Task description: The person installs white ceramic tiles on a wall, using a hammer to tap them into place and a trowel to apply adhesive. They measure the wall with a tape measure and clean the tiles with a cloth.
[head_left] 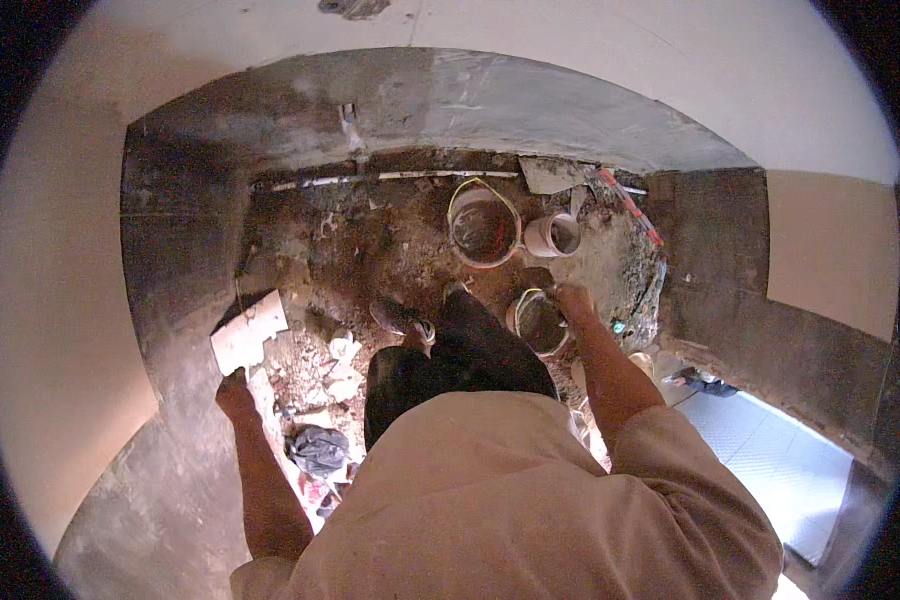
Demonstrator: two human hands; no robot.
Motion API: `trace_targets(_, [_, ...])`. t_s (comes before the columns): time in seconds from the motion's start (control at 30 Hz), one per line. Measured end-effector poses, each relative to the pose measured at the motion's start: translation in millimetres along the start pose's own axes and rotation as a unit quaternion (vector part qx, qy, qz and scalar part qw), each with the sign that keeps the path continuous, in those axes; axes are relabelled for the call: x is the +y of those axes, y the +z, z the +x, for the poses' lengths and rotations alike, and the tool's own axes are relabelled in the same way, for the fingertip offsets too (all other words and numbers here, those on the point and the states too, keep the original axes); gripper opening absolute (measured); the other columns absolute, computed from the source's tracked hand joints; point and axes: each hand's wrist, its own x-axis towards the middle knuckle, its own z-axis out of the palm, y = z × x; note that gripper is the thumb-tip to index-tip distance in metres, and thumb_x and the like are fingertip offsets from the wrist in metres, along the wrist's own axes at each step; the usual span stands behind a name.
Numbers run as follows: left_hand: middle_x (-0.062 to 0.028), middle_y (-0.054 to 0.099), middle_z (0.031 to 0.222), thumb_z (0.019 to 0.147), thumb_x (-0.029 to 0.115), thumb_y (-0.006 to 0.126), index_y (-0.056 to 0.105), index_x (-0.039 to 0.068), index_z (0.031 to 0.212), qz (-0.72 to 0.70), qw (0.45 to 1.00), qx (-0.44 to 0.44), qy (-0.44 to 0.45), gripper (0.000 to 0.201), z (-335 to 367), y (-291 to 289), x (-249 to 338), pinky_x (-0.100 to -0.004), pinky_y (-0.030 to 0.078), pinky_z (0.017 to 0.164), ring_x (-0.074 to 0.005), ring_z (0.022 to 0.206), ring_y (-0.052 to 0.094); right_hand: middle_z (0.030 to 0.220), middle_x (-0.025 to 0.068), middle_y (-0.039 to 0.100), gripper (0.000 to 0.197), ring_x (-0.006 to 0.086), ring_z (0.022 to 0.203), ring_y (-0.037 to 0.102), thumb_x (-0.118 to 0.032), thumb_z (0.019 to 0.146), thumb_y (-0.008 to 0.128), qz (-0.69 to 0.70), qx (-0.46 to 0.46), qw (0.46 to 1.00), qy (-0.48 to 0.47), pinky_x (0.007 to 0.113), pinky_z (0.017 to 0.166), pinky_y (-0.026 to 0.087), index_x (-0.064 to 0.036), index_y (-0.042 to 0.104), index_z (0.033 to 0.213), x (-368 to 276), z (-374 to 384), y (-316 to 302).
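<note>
My right hand (573, 301) reaches down beside the rim of a small bucket (543, 325) with a yellow handle. Its fingers look closed, but whatever they hold is hard to make out. A dark, flat shape (537, 276) lies just past that rim, too dim to name. Off to the left, my left hand (235, 395) is at the lower corner of a pale, ragged-edged board (250, 333). Whether it grips the board or only rests beside it cannot be seen; its fingers are too dim. The small bucket stands near my right leg, its inside grey.
Farther ahead stand a larger bucket (484, 225) with a yellow handle and a pale pail (553, 236). A white pipe (448, 175) runs along the far wall. A red-and-white rod (631, 208) leans at the right. Rubble and a black plastic bag (317, 450) lie left of me.
</note>
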Motion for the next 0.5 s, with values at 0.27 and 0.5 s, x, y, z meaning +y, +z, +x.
trace_targets(0.27, [-0.0142, 0.066, 0.062, 0.088, 0.045, 0.073, 0.069, 0.000, 0.079, 0.379, 0.921, -0.080, 0.047, 0.046, -72, 41, -15, -0.0432, 0.050, 0.060, -0.0308, 0.057, 0.064, 0.099, 0.0143, 0.070, 0.056, 0.0276, 0.087, 0.069, -0.034, 0.081, 0.079, 0.216, -0.044, 0.972, 0.086, 0.043, 0.068, 0.057, -0.0172, 0.059, 0.131, 9, 9, -33])
trace_targets(0.5, [-0.0112, 0.076, 0.097, 0.096, 0.038, 0.062, 0.074, 0.005, 0.112, 0.598, 0.731, -0.329, 0.011, 0.038, -149, -23, -88, -0.0330, 0.059, 0.076, -0.0220, 0.091, 0.073, 0.088, 0.0098, 0.070, 0.039, 0.0248, 0.072, 0.069, -0.031, 0.092, 0.070, 0.436, 0.123, 0.876, 0.164, 0.043, 0.060, 0.057, -0.0069, 0.063, 0.121, 16, 33, -45])
